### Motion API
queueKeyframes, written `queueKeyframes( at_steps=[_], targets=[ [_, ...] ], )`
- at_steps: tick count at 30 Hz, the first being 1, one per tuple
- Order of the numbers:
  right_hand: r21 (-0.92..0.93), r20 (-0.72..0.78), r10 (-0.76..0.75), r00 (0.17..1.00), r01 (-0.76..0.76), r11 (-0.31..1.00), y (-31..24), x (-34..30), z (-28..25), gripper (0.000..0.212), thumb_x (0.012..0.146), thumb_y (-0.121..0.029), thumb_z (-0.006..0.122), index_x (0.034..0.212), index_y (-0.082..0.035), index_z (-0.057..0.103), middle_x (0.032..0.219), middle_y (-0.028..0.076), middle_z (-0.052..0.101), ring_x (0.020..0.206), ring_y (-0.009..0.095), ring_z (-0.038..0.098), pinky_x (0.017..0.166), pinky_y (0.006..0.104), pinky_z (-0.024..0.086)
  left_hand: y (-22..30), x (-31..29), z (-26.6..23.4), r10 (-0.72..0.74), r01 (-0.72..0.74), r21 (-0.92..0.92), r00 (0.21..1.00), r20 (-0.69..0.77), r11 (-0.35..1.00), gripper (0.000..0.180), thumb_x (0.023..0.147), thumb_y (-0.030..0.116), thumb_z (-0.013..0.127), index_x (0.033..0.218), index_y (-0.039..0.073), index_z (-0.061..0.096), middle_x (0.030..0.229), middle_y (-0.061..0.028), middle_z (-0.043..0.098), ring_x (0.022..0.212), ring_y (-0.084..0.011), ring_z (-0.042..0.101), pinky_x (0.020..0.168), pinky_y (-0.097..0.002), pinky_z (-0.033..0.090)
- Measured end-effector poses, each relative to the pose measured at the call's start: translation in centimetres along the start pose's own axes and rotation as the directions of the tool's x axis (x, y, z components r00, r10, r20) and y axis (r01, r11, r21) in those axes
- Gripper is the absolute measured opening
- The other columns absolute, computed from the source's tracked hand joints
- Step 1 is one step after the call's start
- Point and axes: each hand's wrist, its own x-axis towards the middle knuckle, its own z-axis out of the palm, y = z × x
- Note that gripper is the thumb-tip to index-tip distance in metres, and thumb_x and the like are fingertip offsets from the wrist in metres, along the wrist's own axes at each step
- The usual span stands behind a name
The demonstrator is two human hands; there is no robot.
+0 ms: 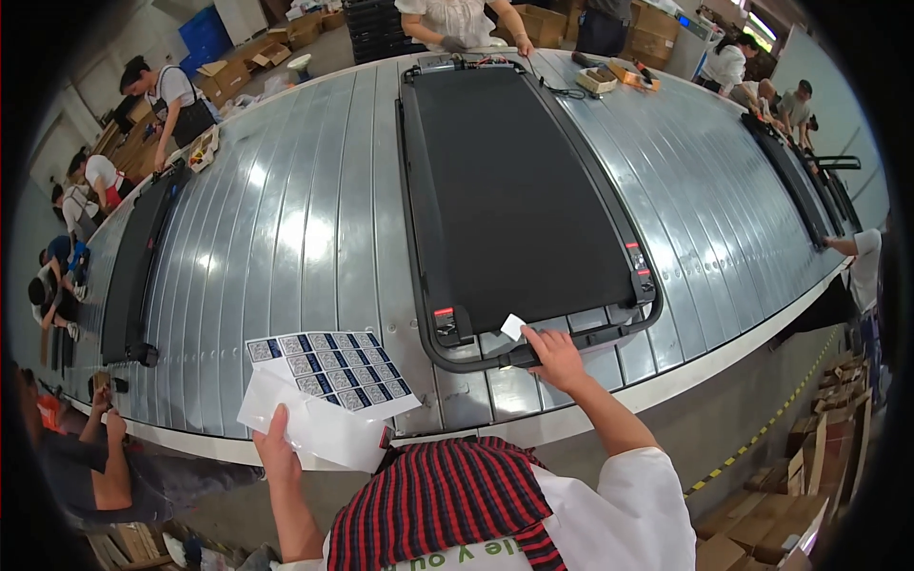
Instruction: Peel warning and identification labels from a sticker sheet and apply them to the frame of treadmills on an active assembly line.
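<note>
My left hand (pixel 276 445) grips a sheet of stickers (pixel 328 366), printed with rows of dark blue and white labels, together with a plain white sheet (pixel 309 419) that overlaps it. Between the fingertips of my right hand (pixel 559 360) is a small white label (pixel 513 327), its pale side facing up. That hand is over the near end of a black walking treadmill (pixel 505 181), which lies flat with a tube frame around its belt. Red-and-white stickers mark the treadmill's near corners. Whether the label touches the belt, I cannot tell.
The treadmill rests on a long metal slatted conveyor (pixel 314 219) with a white edge. More black treadmills lie left (pixel 143 257) and right (pixel 785 181). Across from me a person (pixel 466 24) works at the far end, near a parts tray (pixel 597 80). Other people line both sides.
</note>
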Motion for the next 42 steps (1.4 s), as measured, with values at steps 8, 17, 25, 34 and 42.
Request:
queueKeyframes(
  at_steps=[8,17,25,34,42],
  targets=[
    [0.485,-0.039,0.145,0.989,-0.108,0.868,-1.2,2.9,-5.8,0.051,0.065,-0.02,0.072,0.109,-0.008,0.051,0.088,0.009,0.057,0.082,0.024,0.056,0.07,0.0332,0.045,9.5,1.5,-1.6,-0.249,-0.14,0.668,0.856,0.452,0.731,0.018,0.071,0.004,0.064,0.088,0.0,0.063,0.073,-0.0013,0.059,0.066,-0.0097,0.054,0.059,-0.0234,0.042],
    [0.838,0.48,0.275,0.833,-0.528,0.135,-1.0,10.8,-5.4,0.012,0.079,-0.013,0.059,0.075,-0.001,0.057,0.056,-0.001,0.048,0.047,0.005,0.04,0.042,0.0188,0.029,13.9,8.9,5.1,-0.627,-0.628,0.725,0.451,0.635,0.283,0.028,0.072,0.033,0.062,0.081,0.007,0.065,0.069,-0.0108,0.059,0.063,-0.0254,0.057,0.058,-0.0338,0.044],
    [0.736,0.651,0.308,0.694,-0.676,-0.035,-2.8,16.7,2.3,0.009,0.077,-0.009,0.06,0.076,-0.001,0.058,0.051,-0.001,0.046,0.04,0.005,0.037,0.036,0.0194,0.024,-6.2,12.1,10.8,-0.455,-0.869,0.47,0.36,0.814,0.154,0.018,0.075,0.029,0.058,0.076,0.012,0.062,0.076,-0.0089,0.06,0.074,-0.0302,0.057,0.063,-0.0401,0.045],
    [0.641,0.724,0.345,0.597,-0.767,-0.018,-3.2,18.8,3.4,0.01,0.075,-0.009,0.061,0.075,0.0,0.057,0.049,0.0,0.045,0.039,0.005,0.035,0.034,0.0206,0.022,-9.7,12.8,14.7,-0.083,-0.96,0.206,0.193,0.978,0.191,0.008,0.065,0.013,0.061,0.071,0.013,0.056,0.069,-0.0031,0.048,0.071,-0.0223,0.052,0.06,-0.0366,0.042],
    [0.626,0.724,0.37,0.582,-0.78,0.0,-3.2,19.1,3.6,0.011,0.075,-0.01,0.061,0.074,0.0,0.057,0.05,0.0,0.045,0.039,0.005,0.036,0.034,0.0208,0.023,-10.7,13.3,16.1,-0.048,-0.935,0.169,0.162,0.986,0.312,0.003,0.068,0.008,0.052,0.066,0.007,0.053,0.071,-0.0065,0.049,0.076,-0.0235,0.052,0.064,-0.0363,0.043]
  ],
)
